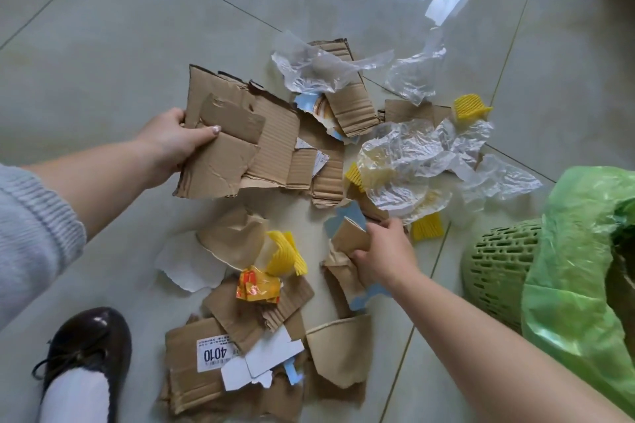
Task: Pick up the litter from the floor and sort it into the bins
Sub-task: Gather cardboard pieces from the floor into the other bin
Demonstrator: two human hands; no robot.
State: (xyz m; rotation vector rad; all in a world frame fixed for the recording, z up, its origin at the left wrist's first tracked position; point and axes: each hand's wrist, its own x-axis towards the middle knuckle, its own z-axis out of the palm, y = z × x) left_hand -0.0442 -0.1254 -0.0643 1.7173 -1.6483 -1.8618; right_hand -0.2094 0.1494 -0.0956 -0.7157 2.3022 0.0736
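Head view: the left hand (178,137) grips a stack of cardboard sheets (237,144) by its left edge, thumb pressed on top and fingers curled underneath, so the stack juts to the right of the grip over the floor (103,45). The right hand (385,254) is curled round a small cardboard scrap (352,233) with a blue paper face, fingers closed on it, among more torn card lying below the hand. Between the 2 hands lie a torn brown paper piece (233,237), a white paper scrap (187,264), a yellow ridged foam piece (285,252) and a crumpled orange wrapper (257,287). Nearer the person than the right hand sits a cardboard pile (192,371) with a white label (214,352) reading 4010. Beyond the right hand, crumpled clear plastic film (405,161) spreads over more cardboard, with other yellow foam pieces beside it. Right of that hand stands a green perforated bin (498,268) lined with a green bag (577,251). A dark shoe (89,340) is at the lower left, below the left arm's grey sleeve (31,233).
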